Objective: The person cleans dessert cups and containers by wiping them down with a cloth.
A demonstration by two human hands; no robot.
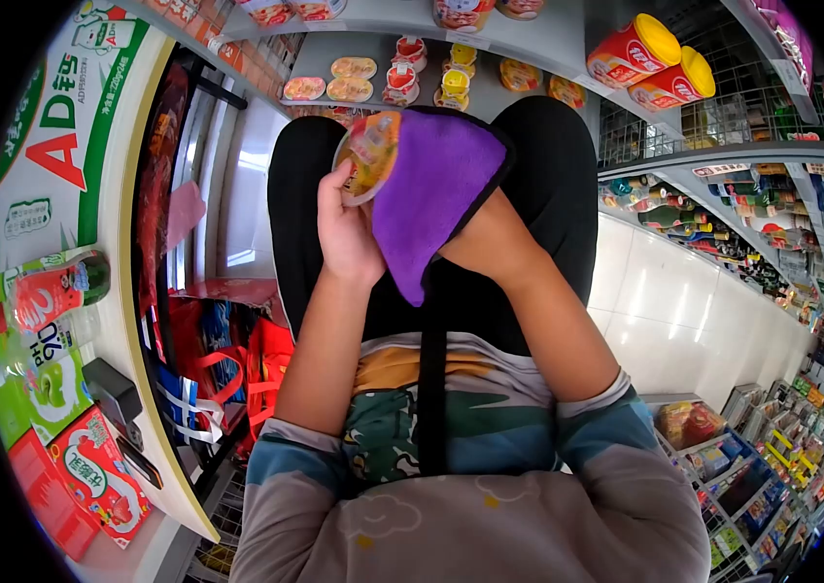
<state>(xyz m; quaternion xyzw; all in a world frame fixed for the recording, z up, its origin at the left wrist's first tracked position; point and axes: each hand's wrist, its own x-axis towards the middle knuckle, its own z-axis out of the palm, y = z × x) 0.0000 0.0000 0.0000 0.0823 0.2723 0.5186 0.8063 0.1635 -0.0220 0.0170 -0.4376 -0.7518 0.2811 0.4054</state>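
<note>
Container (367, 163) held at its side by left hand (348, 231), fingers closed, keeping it against purple cloth (436, 180) covering right hand (475, 240), whose finger state cannot be told.

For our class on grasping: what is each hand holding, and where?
Left hand: plastic cup, by its near edge. Right hand: mostly hidden by purple cloth; hold unclear.
</note>
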